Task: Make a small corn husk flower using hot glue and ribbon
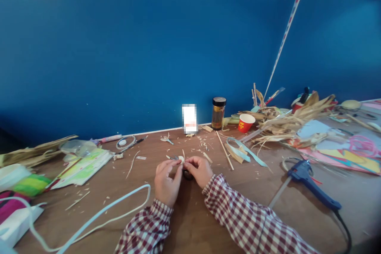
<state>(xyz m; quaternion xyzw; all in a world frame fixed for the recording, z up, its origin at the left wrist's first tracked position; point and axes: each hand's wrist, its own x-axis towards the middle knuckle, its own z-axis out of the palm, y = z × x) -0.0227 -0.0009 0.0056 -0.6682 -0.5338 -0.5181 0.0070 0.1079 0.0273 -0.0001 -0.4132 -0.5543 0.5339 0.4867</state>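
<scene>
My left hand [166, 180] and my right hand [200, 170] meet over the brown table [190, 222], fingertips pinched together on a small pale straw piece [181, 159]. A small dark round object [187, 174] lies on the table just under the two hands. Both sleeves are red-and-white check. Thin straw shavings lie scattered around the hands.
A blue glue gun [309, 182] with its cord lies at the right. Behind stand a red paper cup [245, 123], a dark-lidded jar [218, 113] and a heap of dried husks [291, 121]. A pale blue cord [98, 216] loops at the left near papers [80, 168]. A blue partition wall [149, 59] closes the back.
</scene>
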